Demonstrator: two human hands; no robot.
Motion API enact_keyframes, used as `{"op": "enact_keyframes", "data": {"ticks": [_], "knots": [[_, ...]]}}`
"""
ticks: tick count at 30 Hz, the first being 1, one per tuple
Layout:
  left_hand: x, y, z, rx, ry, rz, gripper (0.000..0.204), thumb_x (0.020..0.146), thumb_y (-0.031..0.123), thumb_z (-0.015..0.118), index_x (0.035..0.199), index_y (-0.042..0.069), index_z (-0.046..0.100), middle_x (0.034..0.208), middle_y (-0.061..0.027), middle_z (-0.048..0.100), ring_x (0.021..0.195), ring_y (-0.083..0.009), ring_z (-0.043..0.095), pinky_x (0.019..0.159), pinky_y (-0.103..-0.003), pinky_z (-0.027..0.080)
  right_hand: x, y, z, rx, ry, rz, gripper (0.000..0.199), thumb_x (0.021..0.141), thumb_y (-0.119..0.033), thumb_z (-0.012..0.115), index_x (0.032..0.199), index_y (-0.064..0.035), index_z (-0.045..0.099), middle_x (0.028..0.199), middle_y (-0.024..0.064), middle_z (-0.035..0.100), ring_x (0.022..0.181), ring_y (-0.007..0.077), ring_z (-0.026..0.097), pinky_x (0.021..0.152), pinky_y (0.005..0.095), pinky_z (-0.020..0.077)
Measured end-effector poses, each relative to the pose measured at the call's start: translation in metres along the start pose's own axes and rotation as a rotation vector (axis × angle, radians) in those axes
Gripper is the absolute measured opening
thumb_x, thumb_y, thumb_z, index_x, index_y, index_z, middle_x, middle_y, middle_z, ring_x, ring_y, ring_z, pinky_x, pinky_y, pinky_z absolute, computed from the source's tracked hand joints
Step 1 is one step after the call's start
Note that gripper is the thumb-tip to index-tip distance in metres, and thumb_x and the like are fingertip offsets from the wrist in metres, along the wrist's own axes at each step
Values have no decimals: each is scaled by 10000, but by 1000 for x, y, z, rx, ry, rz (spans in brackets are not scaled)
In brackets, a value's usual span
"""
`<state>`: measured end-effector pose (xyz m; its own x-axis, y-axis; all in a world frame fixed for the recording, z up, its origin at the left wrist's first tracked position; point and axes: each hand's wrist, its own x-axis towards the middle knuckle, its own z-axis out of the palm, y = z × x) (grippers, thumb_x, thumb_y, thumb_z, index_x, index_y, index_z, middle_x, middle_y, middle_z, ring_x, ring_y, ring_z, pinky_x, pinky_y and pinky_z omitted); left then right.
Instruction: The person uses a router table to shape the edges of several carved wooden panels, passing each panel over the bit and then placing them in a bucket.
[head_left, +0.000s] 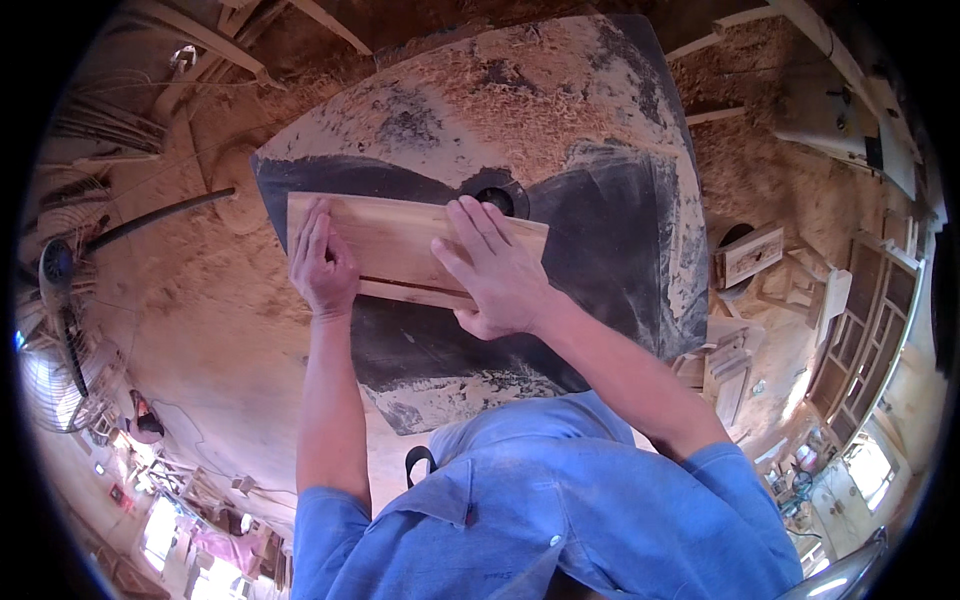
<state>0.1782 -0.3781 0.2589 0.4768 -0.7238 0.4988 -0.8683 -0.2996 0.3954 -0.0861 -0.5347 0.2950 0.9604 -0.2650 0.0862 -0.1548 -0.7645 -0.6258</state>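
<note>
A pale wooden board lies across the dark machine table, with a narrow slot or gap along its near side. My left hand is closed on the board's left end, fingers bent over it. Further right, my right hand grips the board, its fingers reaching over the face to the far edge and the thumb lying on the wood. Just beyond the right part of the board is a dark round spindle or hole in the table. Whether the board touches it I cannot tell.
Sawdust and shavings cover the table's far part. A fan stands at the left. Wooden pieces and a framed wooden panel are at the right. Long timbers lie at the far left.
</note>
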Motion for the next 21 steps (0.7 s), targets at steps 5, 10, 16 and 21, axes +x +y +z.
{"op": "enact_keyframes", "data": {"ticks": [5, 10, 16, 21], "knots": [[-18, -21, -17, 51, 20, -105, 311, 970, -119, 627, 1231, -39, 776, 1342, -152, 804, 1317, -354, 744, 1131, -452, 579, 25, -7, 10, 18, -28, -87, 930, 660, -322, 863, 1503, -3, 630, 1717, 399, 350, 1636, 559, 302, 1376, 618, 202], [-39, -23, -45, 117, 17, -289, 335, 988, -73, 645, 1293, -33, 775, 1346, -163, 799, 1288, -370, 742, 1122, -447, 577, 54, -22, 28, -13, -9, -99, 916, 661, -324, 864, 1498, -29, 637, 1704, 399, 358, 1619, 564, 314, 1360, 629, 219], [-82, 20, -87, -43, 172, -740, 376, 1011, -25, 665, 1375, -22, 760, 1353, -166, 783, 1247, -298, 747, 1084, -398, 581, 87, -55, 35, -102, -43, -39, 947, 680, -330, 861, 1541, -37, 595, 1673, 391, 397, 1558, 560, 378, 1328, 621, 255], [-96, 62, -96, -808, 418, -1197, 383, 1094, 58, 668, 1461, -50, 675, 1342, -160, 761, 1230, -241, 719, 1076, -347, 569, 75, -103, 14, 424, -34, 233, 1033, 715, -387, 830, 1637, -33, 527, 1570, 295, 584, 1443, 420, 554, 1235, 470, 430]]}}
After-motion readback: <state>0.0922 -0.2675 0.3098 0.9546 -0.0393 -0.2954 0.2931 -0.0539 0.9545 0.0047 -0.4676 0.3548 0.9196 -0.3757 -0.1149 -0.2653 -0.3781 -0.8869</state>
